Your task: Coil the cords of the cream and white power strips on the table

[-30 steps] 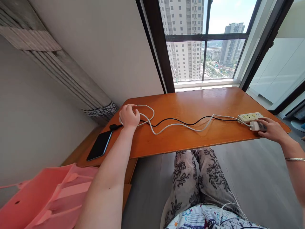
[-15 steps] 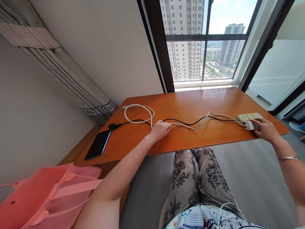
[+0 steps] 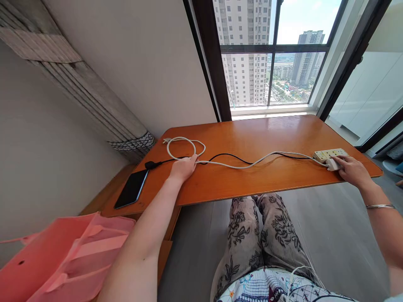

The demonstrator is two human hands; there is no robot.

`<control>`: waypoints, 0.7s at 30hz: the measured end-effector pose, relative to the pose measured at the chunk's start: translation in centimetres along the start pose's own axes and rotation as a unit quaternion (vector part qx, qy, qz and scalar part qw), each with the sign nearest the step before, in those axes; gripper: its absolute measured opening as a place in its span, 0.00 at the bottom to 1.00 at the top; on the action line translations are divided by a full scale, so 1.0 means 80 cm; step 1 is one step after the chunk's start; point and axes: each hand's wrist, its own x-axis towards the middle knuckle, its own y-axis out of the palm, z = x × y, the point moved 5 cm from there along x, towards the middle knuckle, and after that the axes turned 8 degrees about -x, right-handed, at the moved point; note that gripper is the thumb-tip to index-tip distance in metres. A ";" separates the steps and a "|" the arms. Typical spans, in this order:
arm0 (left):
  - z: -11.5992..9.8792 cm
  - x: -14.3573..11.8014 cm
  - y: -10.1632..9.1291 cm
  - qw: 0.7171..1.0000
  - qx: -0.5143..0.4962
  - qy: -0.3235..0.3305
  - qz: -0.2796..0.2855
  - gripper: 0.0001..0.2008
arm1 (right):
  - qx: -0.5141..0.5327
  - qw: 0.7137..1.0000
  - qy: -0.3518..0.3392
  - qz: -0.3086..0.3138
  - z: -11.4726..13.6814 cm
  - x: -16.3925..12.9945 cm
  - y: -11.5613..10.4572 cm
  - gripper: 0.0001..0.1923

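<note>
Cable-straightening in hand: our left hand (image 3: 184,167) pinches the white cable (image 3: 239,163) at nine o'clock; right hand (image 3: 351,170) clasps the adapter (image 3: 332,164) at three. Next probably needs steady tension.

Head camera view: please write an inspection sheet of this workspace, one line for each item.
Surface: glossy orange-brown wooden table, bare at the far side.
Job's things: white charging cable with a loop at its left end; white charger plug beside the cream power strip.
Clutter: black smartphone face up; pink bag lower left.
Grippers: left hand on the white cable near the loop; right hand on the charger plug.
Cables: thin black cable crosses the white one.
Surroundings: large window, high-rise buildings outside.
</note>
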 end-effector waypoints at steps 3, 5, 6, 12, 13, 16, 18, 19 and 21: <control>0.020 0.004 0.003 1.000 0.001 -0.011 0.024 0.14 | 0.011 0.999 0.021 0.025 -0.003 0.001 0.009 0.33; 0.025 0.005 0.006 0.999 -0.009 -0.004 0.032 0.14 | 0.022 0.999 0.028 0.038 -0.004 0.001 0.014 0.33; 0.026 0.006 0.007 0.999 -0.017 -0.001 0.030 0.14 | 0.026 0.998 0.030 0.039 -0.004 0.001 0.015 0.33; -0.004 -0.006 -0.002 0.986 -0.105 0.111 -0.064 0.29 | 0.034 0.999 -0.018 -0.012 0.008 -0.005 0.005 0.30; -0.015 -0.008 -0.005 0.980 -0.124 0.133 -0.080 0.30 | 0.038 0.999 -0.032 -0.021 0.014 -0.006 0.004 0.30; -0.049 -0.009 -0.007 0.967 -0.159 0.179 -0.090 0.22 | 0.048 0.995 -0.070 -0.043 0.035 -0.003 0.004 0.27; -0.065 -0.005 -0.005 0.964 -0.161 0.196 -0.078 0.13 | 0.041 0.994 -0.086 -0.048 0.048 0.001 0.009 0.23; -0.070 -0.002 -0.003 0.964 -0.158 0.201 -0.073 0.10 | 0.036 0.994 -0.090 -0.051 0.054 0.003 0.013 0.21; -0.069 0.003 0.000 0.965 -0.149 0.204 -0.070 0.07 | 0.029 0.994 -0.094 -0.053 0.060 0.007 0.021 0.20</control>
